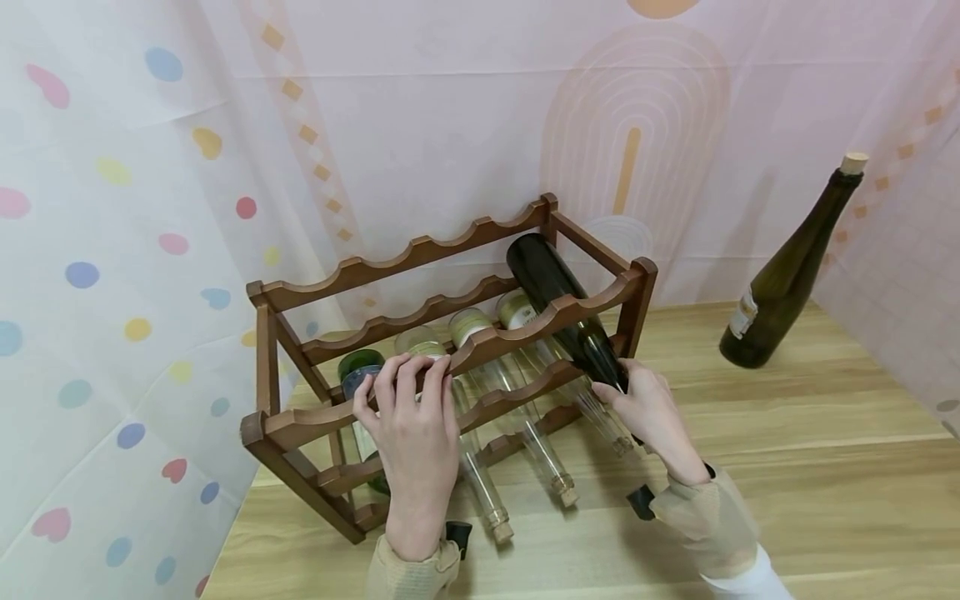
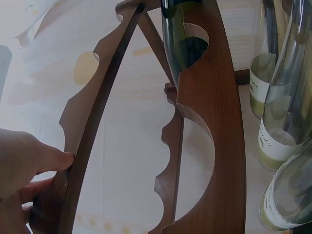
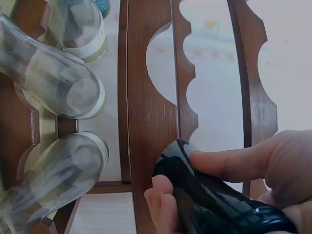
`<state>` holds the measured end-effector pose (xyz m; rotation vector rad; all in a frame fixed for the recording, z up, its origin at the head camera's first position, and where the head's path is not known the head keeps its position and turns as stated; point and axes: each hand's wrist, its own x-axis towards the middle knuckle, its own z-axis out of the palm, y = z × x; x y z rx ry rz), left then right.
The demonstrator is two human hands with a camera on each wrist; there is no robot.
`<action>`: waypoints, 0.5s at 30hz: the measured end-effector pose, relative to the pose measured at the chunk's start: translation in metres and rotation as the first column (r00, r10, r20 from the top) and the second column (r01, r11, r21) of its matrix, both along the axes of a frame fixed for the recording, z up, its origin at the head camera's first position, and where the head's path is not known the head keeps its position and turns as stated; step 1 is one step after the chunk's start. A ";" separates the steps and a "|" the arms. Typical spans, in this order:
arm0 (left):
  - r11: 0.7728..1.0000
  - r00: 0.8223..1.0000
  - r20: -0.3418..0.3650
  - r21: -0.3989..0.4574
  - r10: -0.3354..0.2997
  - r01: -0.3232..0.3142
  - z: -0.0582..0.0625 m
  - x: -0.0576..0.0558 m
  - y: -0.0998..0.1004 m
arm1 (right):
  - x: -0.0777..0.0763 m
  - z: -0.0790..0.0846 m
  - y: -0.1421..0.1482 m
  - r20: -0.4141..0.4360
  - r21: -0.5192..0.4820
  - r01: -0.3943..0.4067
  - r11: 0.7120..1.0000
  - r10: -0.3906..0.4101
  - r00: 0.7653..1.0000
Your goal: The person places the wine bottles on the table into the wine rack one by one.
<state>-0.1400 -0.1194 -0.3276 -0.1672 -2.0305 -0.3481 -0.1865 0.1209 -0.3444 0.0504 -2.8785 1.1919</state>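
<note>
A brown wooden wine rack (image 1: pixel 420 252) stands on the table with bottles on two levels. My left hand (image 1: pixel 416 433) holds its front top rail, the thumb on one side and fingers on the other in the left wrist view. On the top level, at the right end, lies a dark wine bottle (image 1: pixel 551 271), base toward the back and neck toward me. My right hand (image 1: pixel 651 408) grips that bottle by its neck; in the right wrist view thumb and fingers wrap the dark glass (image 3: pixel 209 200). Its mouth is hidden by the hand.
Several clear corked bottles (image 1: pixel 536 442) lie on the lower level, necks sticking out in front. A green bottle (image 1: pixel 360 363) lies at the lower left, partly behind my left hand. Another dark green corked bottle (image 1: pixel 783 271) stands upright on the wooden table (image 1: pixel 840 433), right of the rack.
</note>
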 end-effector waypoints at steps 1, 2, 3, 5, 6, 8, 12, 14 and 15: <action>1.000 1.000 -0.001 0.001 -0.001 0.001 0.000 0.000 0.000 | -0.001 0.000 0.000 -0.002 0.001 0.000 1.000 0.000 1.000; 1.000 1.000 -0.002 0.002 -0.002 0.002 0.000 0.000 0.000 | -0.001 0.000 -0.001 -0.002 -0.001 0.001 1.000 -0.001 1.000; 1.000 1.000 -0.003 0.003 -0.003 0.003 0.000 -0.001 0.000 | -0.002 0.001 -0.001 0.002 -0.006 -0.001 1.000 0.001 1.000; 1.000 1.000 -0.004 0.004 -0.003 0.003 -0.001 -0.001 0.000 | -0.003 0.001 -0.002 0.007 -0.013 -0.006 1.000 0.006 1.000; 1.000 1.000 -0.003 0.004 -0.003 0.003 -0.001 -0.001 0.000 | -0.004 0.001 -0.002 0.011 -0.014 -0.006 1.000 0.006 1.000; 1.000 1.000 -0.002 0.003 0.000 0.000 -0.001 -0.001 0.000 | -0.006 0.001 -0.002 0.019 -0.015 -0.008 1.000 0.008 1.000; 1.000 1.000 0.001 0.002 0.001 -0.001 -0.001 0.000 0.001 | -0.011 0.001 -0.003 0.025 -0.009 -0.017 1.000 0.018 1.000; 1.000 1.000 -0.001 0.002 0.000 0.000 -0.001 -0.001 0.001 | -0.014 0.001 -0.003 0.034 -0.016 -0.021 1.000 0.022 0.999; 1.000 1.000 -0.003 0.002 -0.001 0.001 -0.001 -0.001 0.001 | -0.015 0.001 -0.003 0.037 -0.021 -0.026 0.999 0.026 0.999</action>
